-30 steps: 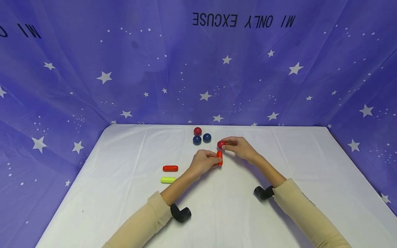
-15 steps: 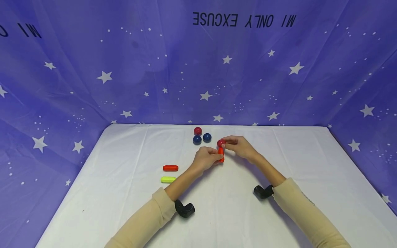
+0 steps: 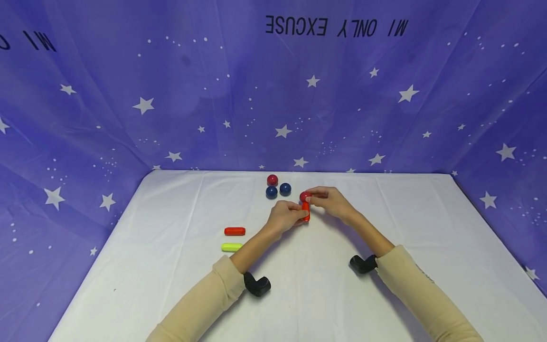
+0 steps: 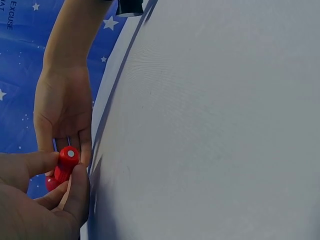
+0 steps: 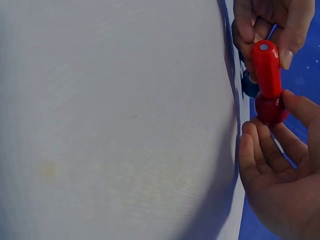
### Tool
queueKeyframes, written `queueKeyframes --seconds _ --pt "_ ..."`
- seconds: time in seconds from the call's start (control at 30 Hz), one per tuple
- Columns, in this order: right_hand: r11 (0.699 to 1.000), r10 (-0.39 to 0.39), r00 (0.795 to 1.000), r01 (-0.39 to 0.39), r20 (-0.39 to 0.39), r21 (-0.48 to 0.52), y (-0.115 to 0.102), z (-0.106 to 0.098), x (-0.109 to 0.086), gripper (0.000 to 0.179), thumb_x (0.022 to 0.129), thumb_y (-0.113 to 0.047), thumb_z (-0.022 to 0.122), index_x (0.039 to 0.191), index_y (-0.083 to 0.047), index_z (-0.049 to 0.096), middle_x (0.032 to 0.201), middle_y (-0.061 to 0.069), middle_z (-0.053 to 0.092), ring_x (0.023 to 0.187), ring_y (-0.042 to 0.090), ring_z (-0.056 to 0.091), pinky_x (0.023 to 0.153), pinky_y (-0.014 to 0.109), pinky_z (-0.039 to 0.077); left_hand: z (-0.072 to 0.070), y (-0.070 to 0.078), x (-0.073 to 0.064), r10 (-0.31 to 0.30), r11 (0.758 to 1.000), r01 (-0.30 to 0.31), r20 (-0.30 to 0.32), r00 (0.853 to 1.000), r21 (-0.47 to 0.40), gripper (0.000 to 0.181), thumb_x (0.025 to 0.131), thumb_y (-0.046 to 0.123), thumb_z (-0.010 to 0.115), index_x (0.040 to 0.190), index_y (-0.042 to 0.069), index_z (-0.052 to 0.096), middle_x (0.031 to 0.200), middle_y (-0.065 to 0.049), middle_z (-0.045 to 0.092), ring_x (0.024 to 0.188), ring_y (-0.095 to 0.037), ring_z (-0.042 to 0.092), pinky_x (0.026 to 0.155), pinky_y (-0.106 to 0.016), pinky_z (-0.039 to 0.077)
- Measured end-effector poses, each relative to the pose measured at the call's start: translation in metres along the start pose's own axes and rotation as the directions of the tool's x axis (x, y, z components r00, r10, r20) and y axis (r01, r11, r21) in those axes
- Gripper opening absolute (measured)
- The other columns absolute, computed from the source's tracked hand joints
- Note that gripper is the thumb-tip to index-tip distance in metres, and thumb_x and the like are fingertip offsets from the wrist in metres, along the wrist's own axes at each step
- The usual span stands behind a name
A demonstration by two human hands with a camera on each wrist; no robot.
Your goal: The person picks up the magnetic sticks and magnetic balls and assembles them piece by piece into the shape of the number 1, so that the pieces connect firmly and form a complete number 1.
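Observation:
My left hand [image 3: 284,217] pinches a red rod [image 5: 268,70] between thumb and fingers. A pale grey disc shows in the rod's near end in both wrist views. My right hand [image 3: 333,202] holds a glossy red ball [image 5: 271,109] by its fingertips. The ball sits right against the rod's far end, in line with it. In the left wrist view the rod [image 4: 67,162] covers most of the ball [image 4: 51,183]. Left of the hands lie a second red rod [image 3: 235,231] and a yellow-green rod [image 3: 231,247], the latter close to the left forearm.
Behind the left hand, another red ball [image 3: 272,180] and two dark blue balls, one nearer [image 3: 271,192] and one to its right [image 3: 285,189], stand grouped on the white table [image 3: 384,213]. A purple star-patterned cloth [image 3: 239,95] hangs behind and at both sides.
My left hand has moved slightly away from me and to the right, bringing the red rod up against the red ball. The right hand has barely moved.

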State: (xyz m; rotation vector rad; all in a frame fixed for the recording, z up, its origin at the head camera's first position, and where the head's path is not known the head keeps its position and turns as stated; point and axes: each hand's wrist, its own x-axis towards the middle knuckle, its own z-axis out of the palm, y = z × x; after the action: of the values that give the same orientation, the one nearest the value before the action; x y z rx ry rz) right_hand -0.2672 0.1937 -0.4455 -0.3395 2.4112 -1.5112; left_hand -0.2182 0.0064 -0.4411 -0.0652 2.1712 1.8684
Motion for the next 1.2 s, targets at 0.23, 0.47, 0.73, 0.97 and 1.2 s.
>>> queueKeyframes --seconds 0.23,0.47,0.73,0.97,1.2 --pt "1.0 -0.004 1.0 0.004 0.002 -0.002 -0.006 -0.001 -0.001 0.039 0.094 -0.023 0.071 0.126 -0.001 0.066 0.118 0.013 0.069 0.115 0.03 0.061 0.107 0.051 0.037 0.002 -0.002 0.004 -0.024 0.999 0.024 0.006 1.0 -0.028 0.019 0.088 0.007 0.076 0.098 -0.008 0.071 0.089 -0.01 0.069 0.076 -0.015 0.069 0.072 -0.027 0.058" --pt "0.999 0.003 1.0 -0.003 -0.003 -0.035 -0.001 -0.001 0.003 0.041 0.096 -0.021 0.068 0.129 0.004 0.063 0.122 0.018 0.066 0.116 0.034 0.058 0.107 0.054 0.035 0.005 -0.004 0.006 -0.003 1.0 0.003 -0.001 1.0 -0.005 0.017 0.088 0.008 0.075 0.096 -0.007 0.071 0.087 -0.008 0.07 0.075 -0.014 0.069 0.071 -0.026 0.058" --pt "0.999 -0.013 1.0 0.013 -0.015 -0.043 0.002 -0.003 0.005 0.043 0.093 -0.024 0.072 0.13 -0.002 0.064 0.121 0.016 0.066 0.112 0.033 0.059 0.1 0.05 0.043 0.008 -0.004 0.008 0.016 0.999 -0.016 -0.015 1.0 0.033 0.017 0.088 0.009 0.076 0.094 -0.006 0.071 0.085 -0.007 0.069 0.071 -0.013 0.066 0.069 -0.025 0.058" --pt "0.998 -0.023 1.0 0.022 -0.013 -0.056 0.003 -0.005 0.006 0.043 0.093 -0.023 0.073 0.128 -0.001 0.065 0.117 0.015 0.069 0.111 0.033 0.061 0.101 0.05 0.043 0.009 -0.005 0.009 0.028 0.998 -0.026 -0.025 0.999 0.064 0.018 0.087 0.01 0.077 0.094 -0.006 0.071 0.086 -0.008 0.069 0.07 -0.013 0.066 0.067 -0.025 0.057" --pt "0.998 -0.025 1.0 0.024 -0.008 -0.061 0.006 -0.008 0.008 0.043 0.093 -0.023 0.073 0.129 0.0 0.065 0.121 0.016 0.068 0.116 0.033 0.061 0.104 0.05 0.041 0.01 -0.005 0.011 0.049 0.992 -0.045 -0.034 0.998 0.115 0.019 0.087 0.012 0.076 0.093 -0.005 0.073 0.08 -0.006 0.07 0.065 -0.009 0.064 0.062 -0.022 0.054"
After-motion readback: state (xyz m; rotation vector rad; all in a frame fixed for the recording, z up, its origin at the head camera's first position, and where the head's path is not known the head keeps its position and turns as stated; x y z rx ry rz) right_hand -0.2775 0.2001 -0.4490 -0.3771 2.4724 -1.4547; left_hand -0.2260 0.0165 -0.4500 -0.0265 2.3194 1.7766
